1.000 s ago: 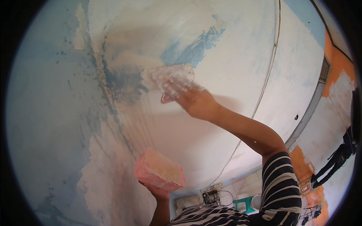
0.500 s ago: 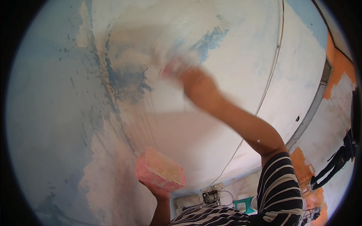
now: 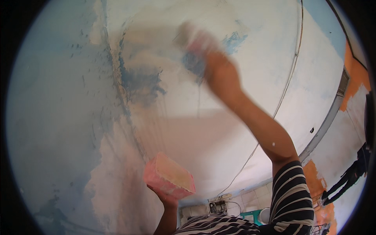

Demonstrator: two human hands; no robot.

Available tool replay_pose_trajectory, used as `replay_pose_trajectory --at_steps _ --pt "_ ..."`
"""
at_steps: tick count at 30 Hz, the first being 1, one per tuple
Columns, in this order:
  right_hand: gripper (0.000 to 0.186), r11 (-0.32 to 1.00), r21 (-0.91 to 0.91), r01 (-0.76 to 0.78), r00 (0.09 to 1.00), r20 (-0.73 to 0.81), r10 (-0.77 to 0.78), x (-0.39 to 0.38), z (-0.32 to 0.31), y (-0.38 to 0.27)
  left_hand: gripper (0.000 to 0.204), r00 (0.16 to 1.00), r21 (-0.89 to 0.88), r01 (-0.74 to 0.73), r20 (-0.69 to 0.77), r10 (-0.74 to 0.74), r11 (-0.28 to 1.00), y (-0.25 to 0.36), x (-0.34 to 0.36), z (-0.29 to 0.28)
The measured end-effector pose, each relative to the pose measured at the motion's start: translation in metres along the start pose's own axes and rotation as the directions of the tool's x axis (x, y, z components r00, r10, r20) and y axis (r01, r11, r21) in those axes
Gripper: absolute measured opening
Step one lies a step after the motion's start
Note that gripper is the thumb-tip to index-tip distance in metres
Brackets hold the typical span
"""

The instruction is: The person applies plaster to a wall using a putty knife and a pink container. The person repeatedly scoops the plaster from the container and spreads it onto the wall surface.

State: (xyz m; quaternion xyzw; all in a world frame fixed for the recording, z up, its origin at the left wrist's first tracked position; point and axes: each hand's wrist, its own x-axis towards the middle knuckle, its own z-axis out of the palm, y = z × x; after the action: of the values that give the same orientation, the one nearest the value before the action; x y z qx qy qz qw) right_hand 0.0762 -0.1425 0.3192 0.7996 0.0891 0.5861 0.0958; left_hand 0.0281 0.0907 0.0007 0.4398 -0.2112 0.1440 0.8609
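A pink rectangular tub [image 3: 169, 172] with pale residue rests in my left hand [image 3: 166, 197], low in the view. My right arm stretches up over the patchy white and pale blue wall [image 3: 231, 149]. At its end my right hand [image 3: 221, 72] is closed on a putty spreader [image 3: 194, 37], smeared by motion, with pink and pale parts, at the upper middle of the wall. I cannot make out whether the spreader touches the surface. A rough grey seam runs down the wall's left half, with darker blue patches beside it.
A thin cable [image 3: 290, 78] runs down the wall. At the right are a door frame [image 3: 329, 117], an orange-patched wall [image 3: 315, 174] and a person in dark clothes [image 3: 350, 172]. On the tiled floor [image 3: 260, 194] below stand a green stool [image 3: 250, 215], a white bucket [image 3: 264, 215] and some machinery [image 3: 217, 207].
My right hand with the spreader has moved up and to the right along the wall. My left hand and the tub have shifted only slightly right. The view has shifted a little.
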Motion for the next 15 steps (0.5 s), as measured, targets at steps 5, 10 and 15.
replay_pose_trajectory --at_steps 5,10,15 --pt "0.05 0.979 -0.183 -0.089 0.996 -0.026 0.085 0.028 0.033 0.012 0.079 0.996 -0.089 0.052 -0.063 -0.058 0.995 -0.025 -0.009 -0.021" --pt "0.057 0.917 0.138 0.374 0.923 0.04 -0.383 -0.058 0.056 -0.08 0.078 1.0 -0.123 -0.009 -0.013 0.008 0.992 -0.012 0.004 -0.013" --pt "0.053 0.978 0.133 -0.162 0.987 0.037 0.159 0.025 -0.018 -0.032 0.077 0.999 -0.127 0.017 -0.033 -0.021 0.992 -0.013 -0.005 -0.015"
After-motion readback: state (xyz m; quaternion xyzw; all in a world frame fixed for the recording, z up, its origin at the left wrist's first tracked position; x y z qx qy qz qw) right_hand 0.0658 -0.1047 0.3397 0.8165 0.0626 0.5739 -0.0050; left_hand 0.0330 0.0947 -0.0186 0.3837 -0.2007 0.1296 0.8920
